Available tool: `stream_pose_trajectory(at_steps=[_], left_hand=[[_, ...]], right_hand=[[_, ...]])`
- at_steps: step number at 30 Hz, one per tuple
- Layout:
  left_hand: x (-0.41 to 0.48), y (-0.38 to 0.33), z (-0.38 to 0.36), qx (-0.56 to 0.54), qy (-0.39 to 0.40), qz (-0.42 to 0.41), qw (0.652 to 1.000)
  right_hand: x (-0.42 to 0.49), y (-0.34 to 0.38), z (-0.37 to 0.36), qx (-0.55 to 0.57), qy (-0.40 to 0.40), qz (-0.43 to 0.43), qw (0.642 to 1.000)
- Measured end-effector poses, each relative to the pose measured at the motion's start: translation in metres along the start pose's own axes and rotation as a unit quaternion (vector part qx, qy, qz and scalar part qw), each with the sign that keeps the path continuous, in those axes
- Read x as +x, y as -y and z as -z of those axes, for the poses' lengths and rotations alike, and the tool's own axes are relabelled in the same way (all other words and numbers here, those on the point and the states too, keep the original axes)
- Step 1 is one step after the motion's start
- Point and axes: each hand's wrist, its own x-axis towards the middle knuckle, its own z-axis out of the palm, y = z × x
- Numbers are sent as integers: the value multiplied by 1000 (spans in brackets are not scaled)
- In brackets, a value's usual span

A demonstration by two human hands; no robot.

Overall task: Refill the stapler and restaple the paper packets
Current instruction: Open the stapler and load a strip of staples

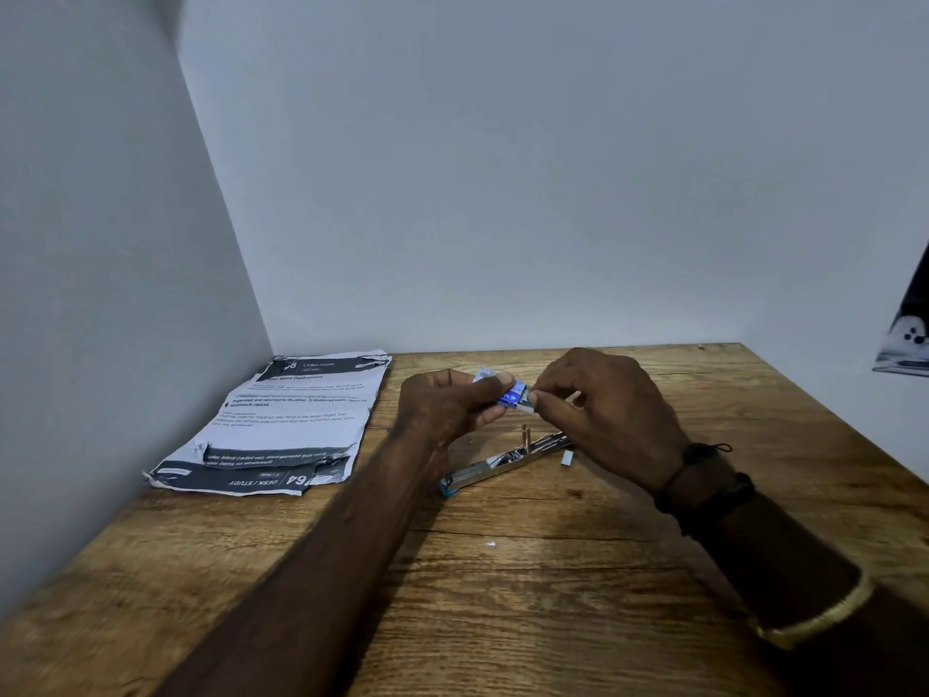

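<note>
My left hand [447, 404] holds a small blue staple box [510, 397] above the wooden table [502, 570]. My right hand [603, 415] pinches the box's white open end with thumb and forefinger. Below the hands lies the stapler [495, 465], metal with a blue tip, opened out flat with its staple channel showing. A short strip of staples [567, 457] rests on the table beside the stapler. The paper packets [281, 425], printed sheets with dark headers and torn edges, lie stacked at the back left of the table.
Grey walls close the table at the back and on the left. A dark printed picture [905, 344] hangs on the right wall. A tiny bright speck [490, 544] lies on the table in front of the stapler.
</note>
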Motion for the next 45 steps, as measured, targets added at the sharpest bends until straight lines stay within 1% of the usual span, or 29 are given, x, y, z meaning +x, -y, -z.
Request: stream_pose_trajectory(at_steps=[3, 7, 15, 27, 37, 42, 44, 45], left_hand=[[-3, 1, -1, 7, 12, -1, 1000], [-3, 2, -3, 26, 3, -4, 1000], [0, 4, -2, 27, 5, -5, 1000], [1, 10, -4, 43, 1, -5, 999], [3, 8, -2, 39, -9, 7, 999], [6, 5, 2, 28, -14, 5, 1000], [7, 3, 5, 16, -28, 3, 999], [7, 2, 6, 11, -37, 2, 999]], right_hand=[[0, 0, 1, -15, 11, -11, 1000], [1, 1, 1, -35, 21, -21, 999], [-1, 3, 3, -37, 19, -7, 999], [-2, 2, 7, -99, 62, 0, 993], [-1, 0, 4, -53, 31, 19, 998], [2, -3, 10, 1, -19, 5, 1000], [2, -5, 13, -7, -5, -12, 1000], [2, -6, 15, -18, 17, -22, 999]])
